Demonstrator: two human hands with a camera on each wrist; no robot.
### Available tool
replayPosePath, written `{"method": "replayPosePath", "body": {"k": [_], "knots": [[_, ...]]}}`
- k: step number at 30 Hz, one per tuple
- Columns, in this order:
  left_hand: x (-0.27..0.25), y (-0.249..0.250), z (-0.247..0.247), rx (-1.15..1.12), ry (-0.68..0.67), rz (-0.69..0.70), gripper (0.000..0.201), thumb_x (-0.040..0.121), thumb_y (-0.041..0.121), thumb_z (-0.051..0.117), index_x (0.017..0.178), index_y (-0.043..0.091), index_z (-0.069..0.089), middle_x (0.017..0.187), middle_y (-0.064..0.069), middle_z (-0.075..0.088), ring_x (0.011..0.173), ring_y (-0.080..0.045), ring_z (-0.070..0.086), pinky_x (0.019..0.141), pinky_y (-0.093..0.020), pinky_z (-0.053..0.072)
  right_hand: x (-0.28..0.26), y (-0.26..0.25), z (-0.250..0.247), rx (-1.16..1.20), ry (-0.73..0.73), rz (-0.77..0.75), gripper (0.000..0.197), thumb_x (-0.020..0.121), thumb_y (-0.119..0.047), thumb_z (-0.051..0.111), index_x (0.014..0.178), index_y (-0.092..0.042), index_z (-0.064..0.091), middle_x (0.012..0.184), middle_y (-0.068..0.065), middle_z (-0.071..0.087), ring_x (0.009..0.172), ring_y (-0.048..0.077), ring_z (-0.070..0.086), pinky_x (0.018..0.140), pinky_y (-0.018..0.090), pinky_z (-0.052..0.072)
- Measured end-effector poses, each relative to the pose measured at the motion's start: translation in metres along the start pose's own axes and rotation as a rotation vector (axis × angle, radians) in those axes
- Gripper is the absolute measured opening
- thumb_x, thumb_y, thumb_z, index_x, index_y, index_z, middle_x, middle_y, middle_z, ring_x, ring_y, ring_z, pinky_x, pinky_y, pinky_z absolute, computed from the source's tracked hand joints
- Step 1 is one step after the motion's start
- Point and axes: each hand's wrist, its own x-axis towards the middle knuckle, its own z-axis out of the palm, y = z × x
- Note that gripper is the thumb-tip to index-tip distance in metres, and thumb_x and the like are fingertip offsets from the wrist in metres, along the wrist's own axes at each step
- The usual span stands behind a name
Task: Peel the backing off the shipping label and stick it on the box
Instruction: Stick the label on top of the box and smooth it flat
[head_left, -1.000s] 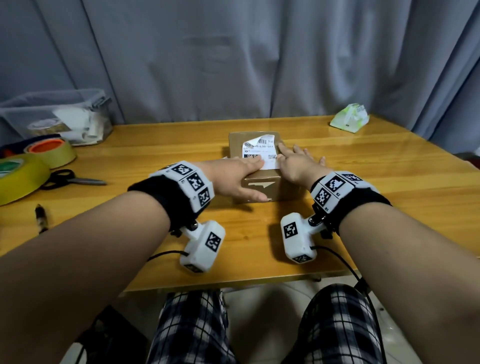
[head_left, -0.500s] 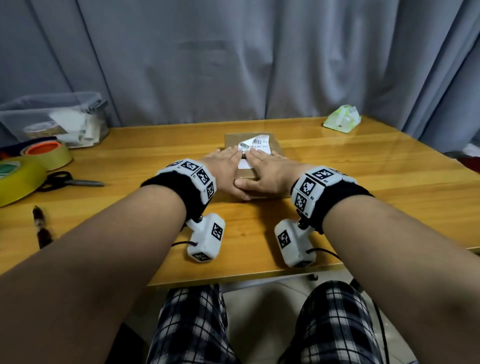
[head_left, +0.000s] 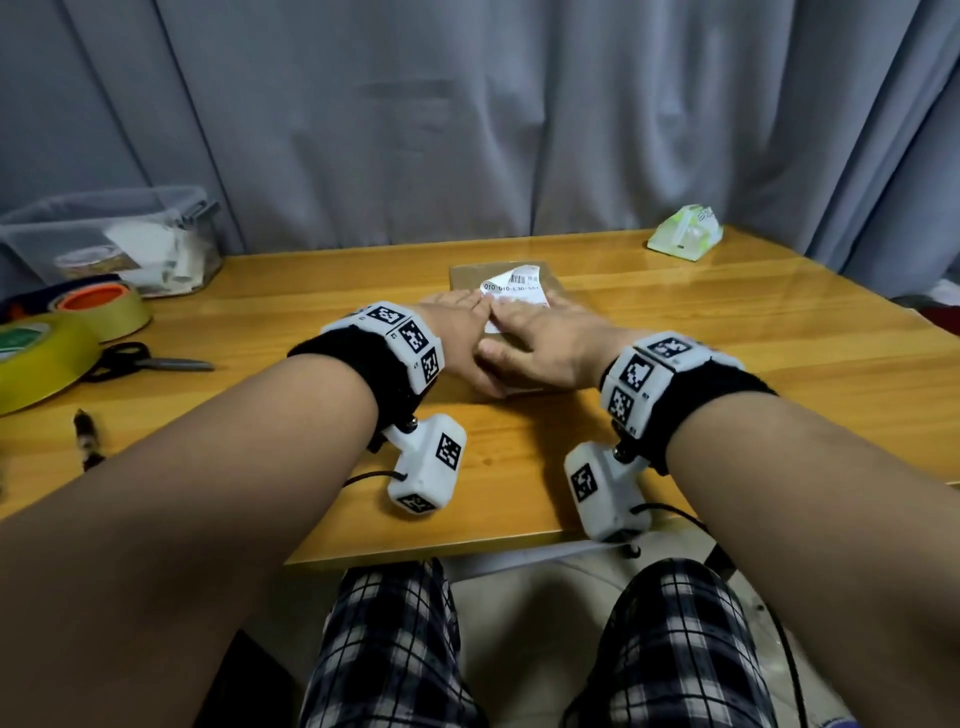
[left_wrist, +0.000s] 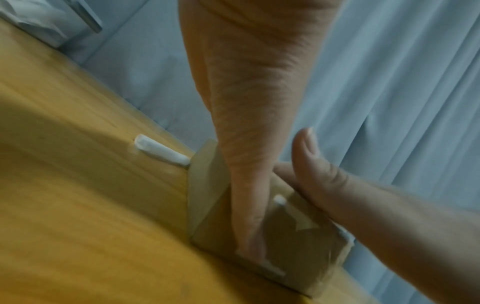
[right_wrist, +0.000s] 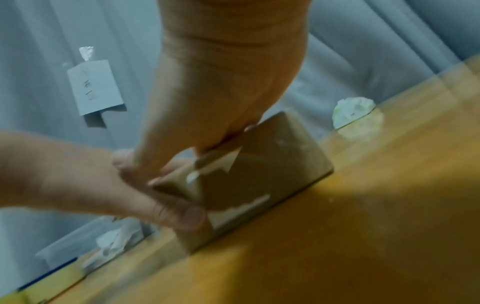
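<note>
both hands lie flat on the label (head_left: 514, 296) atop the box (head_left: 467, 274) on the table (head_left: 779, 364), left hand (head_left: 457, 332) and right hand (head_left: 540, 340) gripping nothing, smoothing it down; next, i'd guess, pressing out that lifted far edge.

Both hands cover most of the box (head_left: 470, 274) top in the head view, so only the far strip of the shipping label (head_left: 514, 291) shows and its near edge is hidden under the right hand (head_left: 540, 343) and the left hand (head_left: 457, 332). The label's small print is too fine to read beyond the large digits. At the table's left edge the yellow tape roll (head_left: 36, 358) is cut off by the picture's border. Through the clear bin (head_left: 109, 244) at the far left corner the contents are too indistinct to name. Both wrist views are motion-blurred; neither shows the label's printed face.
</note>
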Motion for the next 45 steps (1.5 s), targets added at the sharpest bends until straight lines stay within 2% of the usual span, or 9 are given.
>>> {"method": "replayPosePath", "body": {"k": [2,12,18,21,23,26,30,32,45], "knots": [[-0.003,0.001,0.003,-0.038,0.003,0.003,0.122,0.069,0.07,0.06,0.15,0.007,-0.005,0.161,-0.011,-0.004,0.149,-0.024,-0.003,0.123,-0.038,0.001,-0.002,-0.005,0.005,0.051,-0.02,-0.028,0.077,0.091,-0.064,0.015,0.152,-0.018,0.007,0.162,0.002,0.009,0.149,0.014,0.006,0.121,0.039,-0.001],[-0.004,-0.004,0.0,-0.034,-0.02,0.013,0.122,0.068,0.078,0.049,0.15,0.008,-0.008,0.161,-0.008,-0.007,0.149,-0.02,-0.003,0.123,-0.04,0.001,-0.019,0.049,-0.005,-0.083,-0.065,0.167,0.077,0.089,-0.066,0.004,0.15,-0.021,0.019,0.16,-0.007,0.017,0.149,0.017,0.007,0.119,0.053,-0.008],[0.009,0.033,-0.005,-0.188,0.076,0.183,0.094,0.075,0.08,0.029,0.146,0.019,0.027,0.154,-0.007,0.028,0.141,-0.028,0.028,0.118,-0.042,0.024,-0.003,0.045,-0.011,0.192,0.023,0.176,0.096,0.08,-0.075,0.002,0.119,-0.011,0.062,0.129,0.013,0.061,0.121,0.03,0.053,0.107,0.043,0.038],[0.018,0.032,-0.003,-0.255,0.039,0.196,0.086,0.083,0.073,0.028,0.147,0.016,0.025,0.156,-0.007,0.024,0.143,-0.026,0.027,0.119,-0.04,0.023,-0.003,0.045,-0.008,0.225,0.095,0.172,0.112,0.065,-0.085,-0.009,0.112,-0.015,0.065,0.115,0.012,0.068,0.109,0.03,0.059,0.098,0.043,0.046],[0.018,0.021,-0.004,-0.257,0.021,0.183,0.09,0.085,0.072,0.023,0.151,0.012,0.014,0.16,-0.005,0.014,0.148,-0.023,0.016,0.121,-0.038,0.015,-0.006,0.048,-0.003,0.219,0.143,0.181,0.094,0.079,-0.076,-0.002,0.115,-0.019,0.063,0.113,0.012,0.069,0.109,0.032,0.059,0.095,0.04,0.045],[0.012,0.008,-0.006,-0.272,0.014,0.164,0.069,0.097,0.052,0.015,0.151,0.009,0.012,0.161,-0.007,0.007,0.149,-0.018,0.006,0.121,-0.03,0.005,-0.005,0.049,-0.002,0.213,0.184,0.208,0.069,0.093,-0.059,0.013,0.111,-0.017,0.064,0.11,0.013,0.069,0.108,0.033,0.058,0.091,0.039,0.045],[0.017,0.002,-0.008,-0.274,0.237,0.095,0.045,0.099,0.039,0.029,0.123,0.016,0.06,0.128,-0.011,0.062,0.118,-0.03,0.056,0.1,-0.037,0.044,0.008,0.044,-0.007,0.292,0.155,0.144,0.053,0.096,-0.048,0.029,0.122,-0.014,0.061,0.129,0.011,0.062,0.123,0.029,0.053,0.103,0.04,0.043],[0.021,0.003,-0.005,-0.266,0.307,0.12,0.036,0.096,0.037,0.041,0.115,0.019,0.066,0.116,-0.007,0.069,0.107,-0.029,0.061,0.091,-0.038,0.049,0.014,0.038,-0.009,0.387,0.114,0.079,0.041,0.097,-0.035,0.039,0.128,-0.016,0.057,0.136,0.009,0.058,0.129,0.026,0.049,0.109,0.039,0.037],[0.041,-0.013,-0.002,-0.296,0.166,0.207,0.047,0.096,0.042,0.039,0.137,0.02,0.048,0.147,-0.002,0.046,0.131,-0.027,0.047,0.108,-0.041,0.039,0.046,0.044,0.0,0.231,-0.028,0.058,0.051,0.099,-0.032,0.034,0.147,-0.019,0.029,0.158,0.001,0.025,0.145,0.02,0.026,0.12,0.034,0.02]]}}
